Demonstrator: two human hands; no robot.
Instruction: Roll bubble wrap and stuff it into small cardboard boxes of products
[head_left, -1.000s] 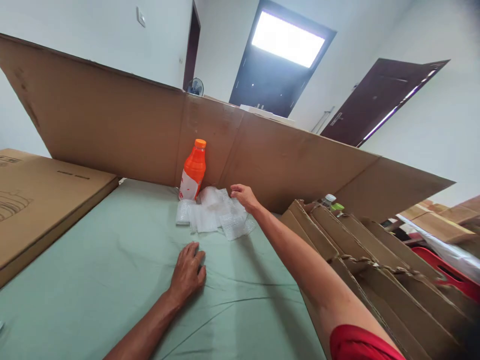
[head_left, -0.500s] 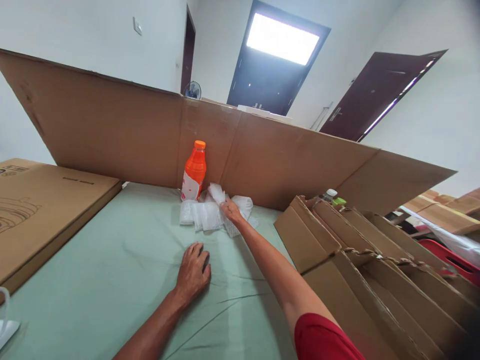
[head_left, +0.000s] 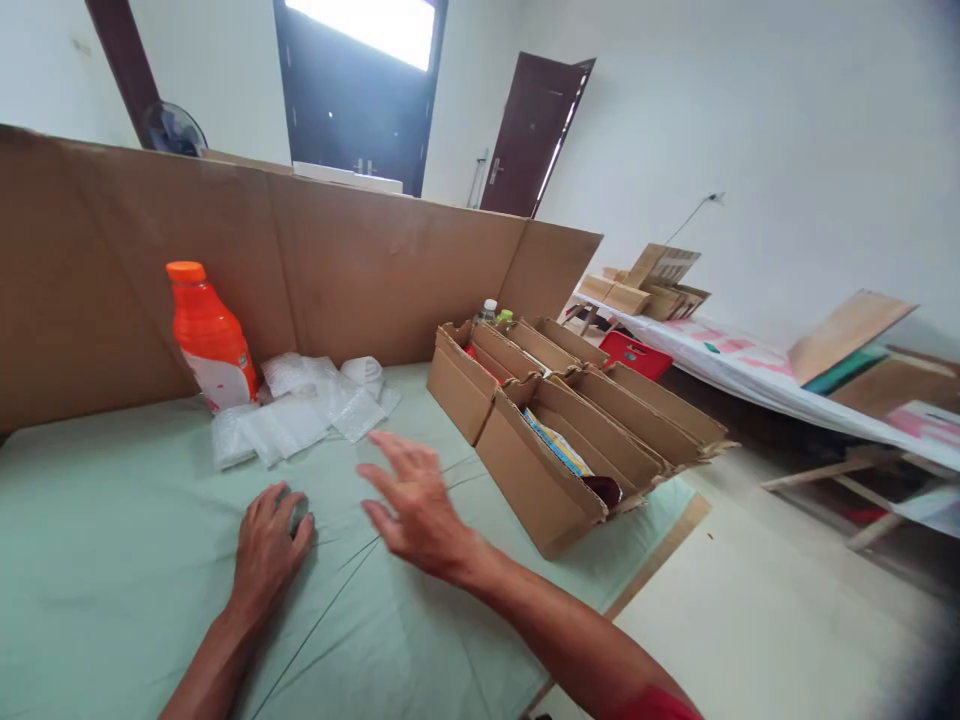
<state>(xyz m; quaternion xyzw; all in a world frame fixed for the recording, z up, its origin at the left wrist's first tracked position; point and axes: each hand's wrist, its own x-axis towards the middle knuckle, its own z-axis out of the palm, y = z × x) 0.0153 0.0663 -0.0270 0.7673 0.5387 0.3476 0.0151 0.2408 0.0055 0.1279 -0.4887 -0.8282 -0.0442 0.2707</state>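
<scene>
One orange bottle, two open cardboard boxes, perhaps six bubble-wrap pieces.

Layout from the left hand
Bottle at 11 o'clock, bubble wrap at 12, boxes at 2, cardboard wall behind.

The right hand has come off the bubble wrap beside the orange bottle, where half a second ago its fingers pinched a raised piece. It now hangs over the green-covered bench close to the left hand, its grip loosed, fingers spread and nothing in them. The bubble wrap lies loose and flat again, and the view has swung to the right, so the bottle sits far left and the open cardboard boxes show their insides near the middle.
</scene>
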